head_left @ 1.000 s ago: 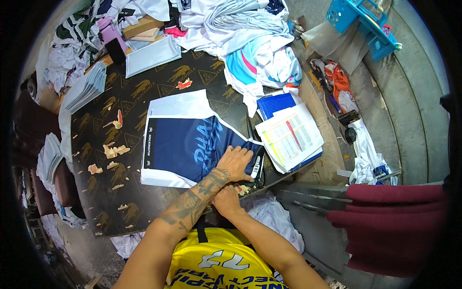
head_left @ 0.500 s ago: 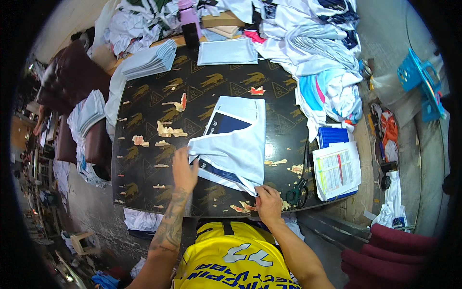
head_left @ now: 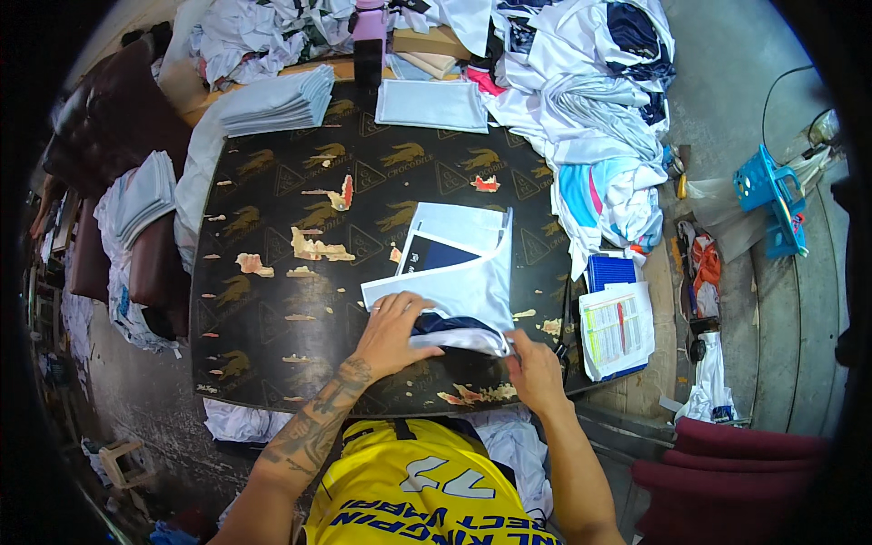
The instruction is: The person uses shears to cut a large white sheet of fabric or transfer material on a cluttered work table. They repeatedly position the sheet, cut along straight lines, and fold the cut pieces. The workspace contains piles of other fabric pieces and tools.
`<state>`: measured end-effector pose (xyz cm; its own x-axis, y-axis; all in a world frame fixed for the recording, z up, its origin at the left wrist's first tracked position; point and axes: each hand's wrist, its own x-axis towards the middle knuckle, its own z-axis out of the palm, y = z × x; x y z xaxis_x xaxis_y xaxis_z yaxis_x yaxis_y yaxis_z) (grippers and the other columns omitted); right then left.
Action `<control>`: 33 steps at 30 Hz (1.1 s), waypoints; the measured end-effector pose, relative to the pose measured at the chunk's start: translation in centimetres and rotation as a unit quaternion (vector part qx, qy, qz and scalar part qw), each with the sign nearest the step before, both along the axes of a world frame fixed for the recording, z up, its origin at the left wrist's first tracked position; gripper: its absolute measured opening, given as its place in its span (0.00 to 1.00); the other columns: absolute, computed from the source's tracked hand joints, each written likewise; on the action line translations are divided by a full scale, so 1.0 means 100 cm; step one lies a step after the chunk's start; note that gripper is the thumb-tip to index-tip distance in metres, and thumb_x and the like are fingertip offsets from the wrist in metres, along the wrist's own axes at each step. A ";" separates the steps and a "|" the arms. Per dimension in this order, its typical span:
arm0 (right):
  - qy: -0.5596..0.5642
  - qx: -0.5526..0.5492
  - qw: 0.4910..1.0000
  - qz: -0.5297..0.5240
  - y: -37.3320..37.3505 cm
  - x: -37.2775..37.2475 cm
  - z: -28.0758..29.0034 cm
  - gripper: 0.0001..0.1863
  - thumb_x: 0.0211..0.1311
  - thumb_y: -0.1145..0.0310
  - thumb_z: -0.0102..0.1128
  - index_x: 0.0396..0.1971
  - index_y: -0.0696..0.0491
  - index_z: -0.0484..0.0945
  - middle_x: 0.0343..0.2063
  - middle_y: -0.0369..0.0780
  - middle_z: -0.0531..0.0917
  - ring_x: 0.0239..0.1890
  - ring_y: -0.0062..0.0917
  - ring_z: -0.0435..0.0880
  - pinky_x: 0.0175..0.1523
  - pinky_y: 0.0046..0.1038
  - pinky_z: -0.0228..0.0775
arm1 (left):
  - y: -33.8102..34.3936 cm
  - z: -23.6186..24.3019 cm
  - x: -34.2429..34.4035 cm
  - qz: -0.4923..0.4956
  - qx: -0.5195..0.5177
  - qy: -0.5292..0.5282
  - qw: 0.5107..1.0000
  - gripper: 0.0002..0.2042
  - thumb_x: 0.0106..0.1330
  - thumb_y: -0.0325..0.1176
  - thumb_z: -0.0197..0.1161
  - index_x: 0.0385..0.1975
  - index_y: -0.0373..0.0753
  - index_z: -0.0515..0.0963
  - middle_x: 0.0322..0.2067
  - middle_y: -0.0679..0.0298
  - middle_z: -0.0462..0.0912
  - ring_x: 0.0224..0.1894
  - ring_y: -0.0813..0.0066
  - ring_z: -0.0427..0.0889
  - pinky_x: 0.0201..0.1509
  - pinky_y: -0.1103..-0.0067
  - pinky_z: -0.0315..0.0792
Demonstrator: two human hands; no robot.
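A white garment (head_left: 472, 289) with dark navy panels lies folded on the black tabletop in front of me. My left hand (head_left: 392, 334) rests on its near left part, fingers stretched over the cloth and thumb apart. At the near right corner, my right hand (head_left: 536, 368) pinches the garment's edge between thumb and fingers. Between the hands, the near edge curls up and bares a navy strip. Part of the cloth under the left fingers is hidden.
Neat stacks of folded white cloth (head_left: 282, 98) and a flat white bundle (head_left: 431, 104) line the far edge. Heaped garments (head_left: 604, 173) crowd the right side. Printed sheets (head_left: 618, 329) lie at the right edge, near dark scissors (head_left: 561, 350). A lilac bottle (head_left: 370, 27) stands at the back.
My left hand has moved right, from the garment's left edge onto its near part. The near edge is now folded up more, and my right hand has shifted slightly right and still pinches the corner.
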<state>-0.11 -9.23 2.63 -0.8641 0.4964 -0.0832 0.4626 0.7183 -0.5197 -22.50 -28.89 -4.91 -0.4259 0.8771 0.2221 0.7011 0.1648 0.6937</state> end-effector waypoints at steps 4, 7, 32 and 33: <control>-0.033 -0.039 0.999 -0.006 -0.005 0.030 -0.033 0.19 0.57 0.81 0.64 0.50 0.54 0.83 0.40 0.51 0.87 0.45 0.53 0.85 0.50 0.49 0.77 | -0.053 -0.018 0.027 0.023 -0.135 -0.019 0.990 0.26 0.68 0.48 0.73 0.63 0.44 0.80 0.61 0.57 0.76 0.69 0.54 0.69 0.76 0.55 0.58; 0.035 -0.025 0.998 0.039 -0.014 0.053 -0.059 0.17 0.55 0.80 0.66 0.46 0.56 0.84 0.48 0.49 0.87 0.59 0.51 0.83 0.62 0.46 0.76 | -0.093 -0.023 0.067 0.032 -0.149 0.099 0.983 0.24 0.73 0.49 0.68 0.65 0.46 0.80 0.70 0.58 0.71 0.76 0.52 0.61 0.81 0.47 0.50; 0.027 -0.209 0.922 -0.325 -0.037 0.084 -0.155 0.15 0.58 0.65 0.80 0.34 0.59 0.82 0.24 0.40 0.82 0.27 0.27 0.81 0.36 0.34 0.72 | 0.024 -0.029 -0.004 -0.011 -0.112 0.116 0.987 0.14 0.65 0.29 0.71 0.51 0.45 0.85 0.48 0.61 0.81 0.54 0.59 0.78 0.63 0.60 0.68; 0.008 -0.218 0.924 -0.315 -0.036 0.084 -0.158 0.15 0.59 0.65 0.80 0.31 0.59 0.82 0.23 0.40 0.82 0.26 0.26 0.80 0.36 0.34 0.72 | 0.028 -0.024 -0.010 -0.041 -0.070 0.142 0.986 0.12 0.65 0.28 0.71 0.48 0.45 0.86 0.44 0.61 0.82 0.51 0.60 0.80 0.62 0.60 0.70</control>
<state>8.27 -12.79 -13.21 -0.4188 0.8233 -0.3830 0.7073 0.0312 -0.7062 -23.53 -26.12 -7.31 -0.2901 0.9368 0.1957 0.8792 0.1801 0.4412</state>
